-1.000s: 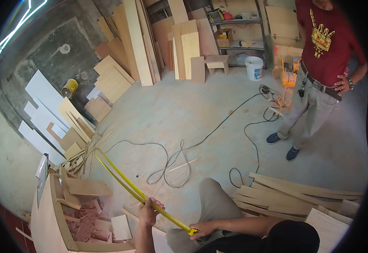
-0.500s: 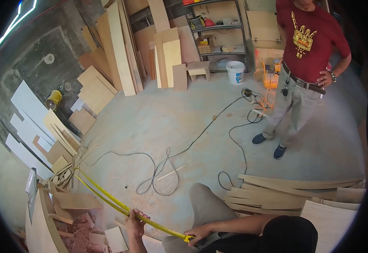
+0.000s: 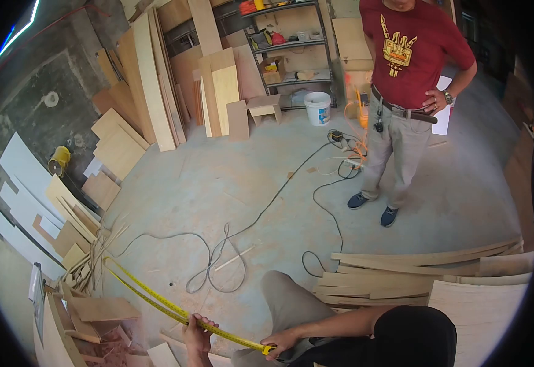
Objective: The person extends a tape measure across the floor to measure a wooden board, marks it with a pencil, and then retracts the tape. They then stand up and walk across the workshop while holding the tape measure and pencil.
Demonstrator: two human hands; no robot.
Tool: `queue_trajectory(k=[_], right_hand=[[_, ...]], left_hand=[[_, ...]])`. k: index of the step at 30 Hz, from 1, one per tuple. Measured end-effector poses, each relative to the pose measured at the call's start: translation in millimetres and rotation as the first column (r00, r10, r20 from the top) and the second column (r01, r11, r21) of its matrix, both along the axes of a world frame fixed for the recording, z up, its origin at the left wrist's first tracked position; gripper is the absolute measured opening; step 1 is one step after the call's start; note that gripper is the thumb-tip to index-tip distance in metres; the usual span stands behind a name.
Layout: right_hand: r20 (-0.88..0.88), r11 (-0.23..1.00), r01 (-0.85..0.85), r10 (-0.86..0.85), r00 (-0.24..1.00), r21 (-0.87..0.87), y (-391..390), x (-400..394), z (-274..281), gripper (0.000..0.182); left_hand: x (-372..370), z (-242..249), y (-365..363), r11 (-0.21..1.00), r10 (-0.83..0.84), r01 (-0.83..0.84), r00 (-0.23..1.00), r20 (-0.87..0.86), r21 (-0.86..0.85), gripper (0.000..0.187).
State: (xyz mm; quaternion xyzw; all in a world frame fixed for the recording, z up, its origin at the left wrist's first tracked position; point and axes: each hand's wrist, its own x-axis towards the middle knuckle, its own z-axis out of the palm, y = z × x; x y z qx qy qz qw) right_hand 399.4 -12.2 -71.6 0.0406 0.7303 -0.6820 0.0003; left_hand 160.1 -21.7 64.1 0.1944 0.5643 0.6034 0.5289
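A yellow tape measure blade [image 3: 237, 340] stretches between my two hands, and a looped length of it reaches far out to the left over the floor. My left hand [image 3: 198, 330] grips the blade, with its fingers closed round it. My right hand [image 3: 281, 342] is closed on the tape measure case [image 3: 268, 350], beside my bent knee [image 3: 285, 293]. The case is mostly covered by my fingers.
A person in a red shirt [image 3: 401, 55] stands at the right, hand on hip. Thin wood strips [image 3: 395, 269] lie at the lower right. A black cable [image 3: 267, 208] loops over the floor. Boards [image 3: 150, 79], a shelf [image 3: 291, 43] and a white bucket [image 3: 317, 109] stand behind.
The view has turned slightly right, so the surroundings appear shifted left. Both hands still hold the tape measure. A white panel now shows behind the standing person.
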Motion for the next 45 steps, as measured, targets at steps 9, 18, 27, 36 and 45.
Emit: queue_trajectory(k=[9, 18, 27, 36, 45], right_hand=[[-0.009, 1.0, 0.016, -0.016, 1.0, 0.014, -14, 23, -13, 0.046], [-0.027, 0.999, 0.026, -0.027, 0.999, -0.036, -21, 26, -20, 0.047], [0.025, 0.999, 0.033, -0.032, 0.999, -0.031, -7, 4, -6, 0.046], [0.003, 0.983, 0.185, -0.185, 0.983, 0.0, 5, -15, 1, 0.05], [0.037, 0.983, 0.176, -0.178, 0.983, 0.055, 1, 1, 27, 0.048]], left_hand=[[33, -4, -19, 0.999, 0.022, -0.022, 1.0, 0.016, 0.03, 0.03], [53, 2, -26, 0.998, 0.05, -0.047, 0.997, -0.055, 0.051, 0.031], [27, 14, -16, 0.995, 0.09, -0.086, 0.994, -0.059, 0.057, 0.028], [15, 55, -18, 0.96, 0.217, -0.185, 0.966, -0.138, 0.212, 0.024], [44, 73, -27, 0.942, 0.238, -0.175, 0.951, -0.198, 0.287, 0.019]])
